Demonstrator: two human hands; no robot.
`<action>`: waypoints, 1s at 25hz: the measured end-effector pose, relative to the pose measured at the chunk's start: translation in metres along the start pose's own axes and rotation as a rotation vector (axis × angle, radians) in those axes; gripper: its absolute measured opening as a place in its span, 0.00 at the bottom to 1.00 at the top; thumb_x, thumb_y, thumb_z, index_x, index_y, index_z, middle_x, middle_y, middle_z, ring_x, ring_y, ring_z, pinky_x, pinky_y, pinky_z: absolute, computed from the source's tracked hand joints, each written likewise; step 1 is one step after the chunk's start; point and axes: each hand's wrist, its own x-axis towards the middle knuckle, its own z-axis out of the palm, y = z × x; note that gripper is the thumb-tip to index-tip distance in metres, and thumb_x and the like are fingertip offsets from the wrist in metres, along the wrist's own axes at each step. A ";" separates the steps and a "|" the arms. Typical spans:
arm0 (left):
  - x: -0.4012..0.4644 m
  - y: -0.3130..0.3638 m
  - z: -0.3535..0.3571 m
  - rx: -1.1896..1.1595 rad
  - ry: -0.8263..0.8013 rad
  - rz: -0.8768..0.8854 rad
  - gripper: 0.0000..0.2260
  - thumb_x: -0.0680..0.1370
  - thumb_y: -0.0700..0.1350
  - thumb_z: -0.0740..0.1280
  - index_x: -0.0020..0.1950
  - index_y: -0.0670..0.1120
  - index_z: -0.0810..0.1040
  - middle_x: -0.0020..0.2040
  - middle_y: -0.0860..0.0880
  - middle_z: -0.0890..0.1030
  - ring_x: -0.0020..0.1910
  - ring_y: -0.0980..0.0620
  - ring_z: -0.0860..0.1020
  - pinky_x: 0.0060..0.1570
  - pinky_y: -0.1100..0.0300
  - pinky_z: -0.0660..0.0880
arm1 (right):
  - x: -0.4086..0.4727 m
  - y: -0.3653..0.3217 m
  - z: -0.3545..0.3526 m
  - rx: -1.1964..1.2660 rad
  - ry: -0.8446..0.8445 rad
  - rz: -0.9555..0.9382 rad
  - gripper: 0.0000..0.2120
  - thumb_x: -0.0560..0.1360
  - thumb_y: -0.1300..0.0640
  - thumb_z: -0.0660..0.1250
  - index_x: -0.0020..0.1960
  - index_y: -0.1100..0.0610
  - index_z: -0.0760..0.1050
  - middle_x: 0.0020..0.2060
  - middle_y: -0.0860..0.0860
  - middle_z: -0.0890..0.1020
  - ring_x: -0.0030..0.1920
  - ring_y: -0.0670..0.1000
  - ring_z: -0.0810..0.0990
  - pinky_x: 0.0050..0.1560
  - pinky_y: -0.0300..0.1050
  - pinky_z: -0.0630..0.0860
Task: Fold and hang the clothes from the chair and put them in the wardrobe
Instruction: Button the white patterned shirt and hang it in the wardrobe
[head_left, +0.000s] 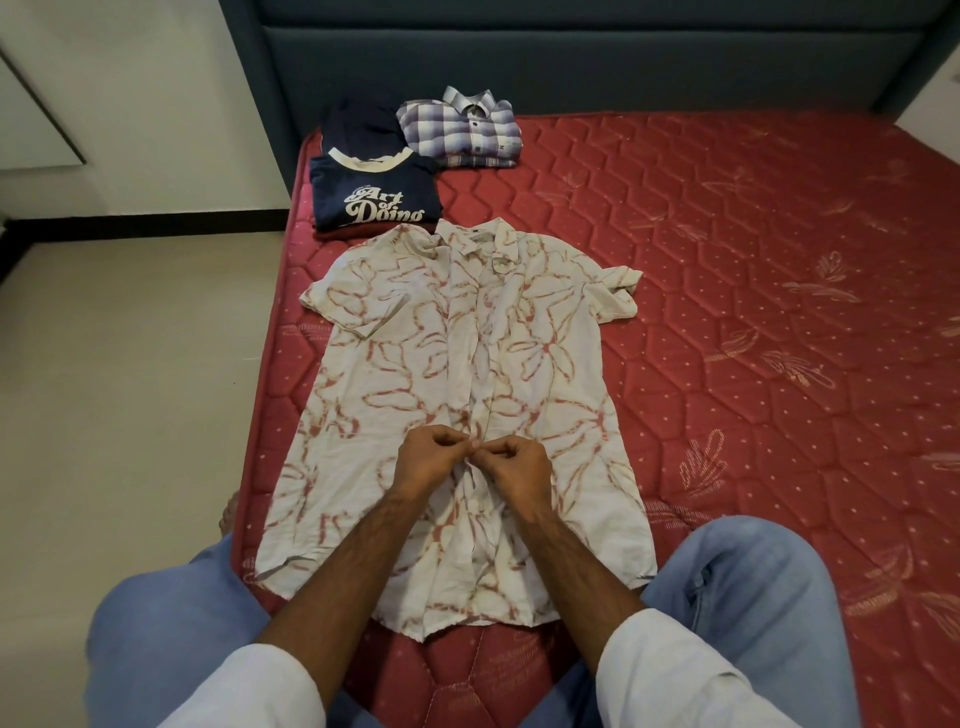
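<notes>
Shirt (457, 405), white with a red-brown floral print, lies flat and face up on the red quilted mattress (727, 312), collar toward the headboard, hem toward the person, both short sleeves spread out; the right sleeve is a little bunched. Left hand (423, 460) and right hand (519, 467) meet over the front placket in the lower half of the shirt. Fingers of both are curled, tips pinching the two placket edges together at one spot. Judged step: doing up a button; the button itself is too small to make out.

Risks, as judgement:
- button slips from the hole if the fingertip pinch loosens, since the thin cloth gives little to grip
- edges joined one hole off, leaving the hem uneven
- pulling upward at the placket drags the front panels and adds creases; cloth near the wrists is already rumpled

Position relative to fingers: the placket runs straight between the two sets of fingertips, cloth lifted slightly there, flat elsewhere. Hem lies below the wrists, between the knees in blue jeans (753, 597).

Further out: folded navy T-shirt (374, 195) with white lettering just beyond the collar, touching or nearly so; folded plaid shirt (462, 130) beside it, near the dark blue headboard (571, 57). Wardrobe and chair not in view
</notes>
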 end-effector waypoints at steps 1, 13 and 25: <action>0.001 -0.001 0.001 -0.007 0.003 0.014 0.03 0.73 0.45 0.78 0.45 0.46 0.87 0.39 0.51 0.87 0.42 0.52 0.85 0.49 0.53 0.82 | 0.000 0.000 0.001 -0.007 -0.001 -0.006 0.07 0.69 0.54 0.81 0.42 0.55 0.86 0.35 0.48 0.87 0.39 0.49 0.86 0.46 0.49 0.84; 0.001 -0.009 0.008 -0.125 0.098 0.020 0.09 0.73 0.35 0.76 0.47 0.45 0.80 0.38 0.45 0.84 0.42 0.46 0.84 0.47 0.53 0.81 | -0.004 0.006 0.006 -0.081 0.025 -0.076 0.08 0.68 0.58 0.81 0.42 0.56 0.83 0.35 0.49 0.85 0.37 0.46 0.84 0.42 0.45 0.83; 0.001 0.003 -0.002 0.078 0.034 0.048 0.08 0.77 0.40 0.73 0.53 0.48 0.77 0.42 0.47 0.82 0.42 0.50 0.82 0.41 0.59 0.75 | 0.015 -0.015 -0.014 -0.214 -0.019 -0.078 0.09 0.76 0.65 0.66 0.47 0.56 0.83 0.39 0.47 0.85 0.40 0.47 0.84 0.47 0.49 0.84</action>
